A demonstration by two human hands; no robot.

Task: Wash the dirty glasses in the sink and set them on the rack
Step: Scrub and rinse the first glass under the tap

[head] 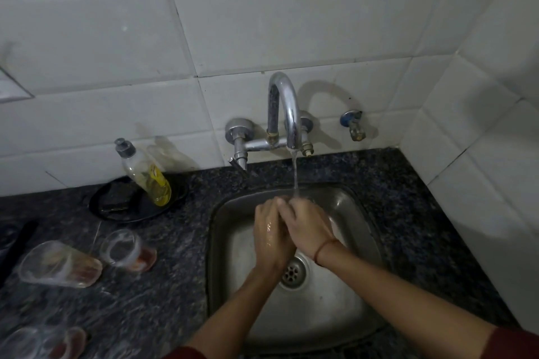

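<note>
Left of the sink (360, 214), a soap bottle (145, 175) with yellow liquid leans on a black plate (143, 213), dark sponge (116, 197) beside it. Chrome faucet (284, 108) runs a thin water stream (295, 175) onto my fingers. Small valve (353, 124) on the wall to the right. My left hand (269, 233) and right hand (309, 224) are pressed together over the basin, right over left, wet; can't tell if they grip anything. Red thread (322, 251) on my right wrist. Drain (293, 271) is just below my wrists.

Dirty glasses are on the counter (131, 306), left of the sink: one glass (59, 264) lying on its side, smeared reddish-brown; a second glass (128, 251) near it with red residue at the base; a third glass (43, 342) blurred at the bottom edge.

Dark speckled granite, white wall tiles (262, 9), dim corner.
</note>
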